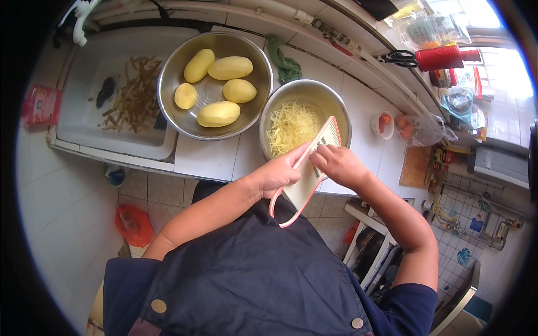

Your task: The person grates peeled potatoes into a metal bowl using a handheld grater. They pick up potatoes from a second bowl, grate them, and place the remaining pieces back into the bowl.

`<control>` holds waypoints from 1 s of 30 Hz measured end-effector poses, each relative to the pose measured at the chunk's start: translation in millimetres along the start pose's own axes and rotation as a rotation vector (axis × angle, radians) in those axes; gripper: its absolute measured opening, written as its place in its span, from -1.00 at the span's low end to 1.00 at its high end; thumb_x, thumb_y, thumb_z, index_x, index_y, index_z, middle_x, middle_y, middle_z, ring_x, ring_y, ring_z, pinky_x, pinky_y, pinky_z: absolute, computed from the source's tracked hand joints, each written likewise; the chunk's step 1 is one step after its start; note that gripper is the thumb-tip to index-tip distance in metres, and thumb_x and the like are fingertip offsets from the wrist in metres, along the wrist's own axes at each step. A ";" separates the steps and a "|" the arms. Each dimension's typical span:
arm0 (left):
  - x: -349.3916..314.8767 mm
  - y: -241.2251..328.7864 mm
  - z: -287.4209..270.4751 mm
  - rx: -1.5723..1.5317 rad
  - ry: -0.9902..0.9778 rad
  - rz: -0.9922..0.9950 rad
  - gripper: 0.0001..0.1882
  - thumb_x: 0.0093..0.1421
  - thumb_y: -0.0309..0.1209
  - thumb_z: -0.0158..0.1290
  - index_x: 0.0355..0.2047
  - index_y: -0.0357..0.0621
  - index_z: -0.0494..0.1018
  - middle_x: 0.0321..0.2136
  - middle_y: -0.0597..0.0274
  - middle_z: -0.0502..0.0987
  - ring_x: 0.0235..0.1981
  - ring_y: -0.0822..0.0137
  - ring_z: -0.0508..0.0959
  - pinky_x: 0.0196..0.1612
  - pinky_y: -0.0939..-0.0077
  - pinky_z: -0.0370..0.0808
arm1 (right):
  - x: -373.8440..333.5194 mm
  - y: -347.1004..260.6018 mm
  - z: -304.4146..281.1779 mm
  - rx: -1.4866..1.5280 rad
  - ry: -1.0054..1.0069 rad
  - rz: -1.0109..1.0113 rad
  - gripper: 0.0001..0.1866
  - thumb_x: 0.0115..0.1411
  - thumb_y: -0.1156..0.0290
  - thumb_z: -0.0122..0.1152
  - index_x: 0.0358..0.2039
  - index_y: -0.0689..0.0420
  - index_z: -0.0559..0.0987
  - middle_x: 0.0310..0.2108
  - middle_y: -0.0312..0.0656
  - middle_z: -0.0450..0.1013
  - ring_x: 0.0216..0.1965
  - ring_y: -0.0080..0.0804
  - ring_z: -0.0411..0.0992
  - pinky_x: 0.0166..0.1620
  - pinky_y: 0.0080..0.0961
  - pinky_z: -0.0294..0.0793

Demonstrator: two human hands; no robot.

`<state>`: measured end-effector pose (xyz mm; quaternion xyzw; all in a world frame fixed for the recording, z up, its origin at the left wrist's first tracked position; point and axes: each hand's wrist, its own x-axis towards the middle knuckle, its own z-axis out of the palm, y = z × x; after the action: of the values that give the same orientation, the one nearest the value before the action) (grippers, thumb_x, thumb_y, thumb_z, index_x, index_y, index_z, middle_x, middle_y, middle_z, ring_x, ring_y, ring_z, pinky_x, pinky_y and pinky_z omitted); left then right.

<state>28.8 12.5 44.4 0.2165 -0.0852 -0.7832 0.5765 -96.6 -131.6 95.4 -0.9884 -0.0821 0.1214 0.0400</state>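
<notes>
The left hand (pixel 278 173) clasps the grater (pixel 304 189); the right hand (pixel 343 164) curls against its face, any held piece hidden.

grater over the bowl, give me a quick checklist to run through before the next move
1. Grater held by the left hand: ok, gripped along its side.
2. Grater's upper end over the smaller bowl: ok.
3. Right hand clear of the slotted face: not ok, its fingers are over it.
4. Potato piece under the right hand: cannot tell, the fingers hide that spot.
5. Pale yellow shreds collected inside the smaller bowl: ok, a heap lies there.
6. Peeled potatoes apart from the peelings: ok, five in the larger bowl, peelings in the sink.
</notes>
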 end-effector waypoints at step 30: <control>9.8 -7.6 -21.3 -0.184 0.030 0.102 -0.04 -0.26 -0.83 -0.35 0.26 -0.04 -0.17 0.07 0.01 0.22 0.04 0.22 0.35 -0.04 0.38 0.41 | -27.3 5.7 21.2 1.958 0.787 0.889 -0.81 0.18 0.51 -0.03 -0.19 0.28 0.40 -0.29 -0.10 0.44 -0.35 -0.44 0.48 -0.29 -0.59 0.52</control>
<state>29.1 8.2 20.2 0.1699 -0.0151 -0.7539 0.6345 -127.1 -140.7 80.7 -0.4442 0.4225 -0.1811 0.7691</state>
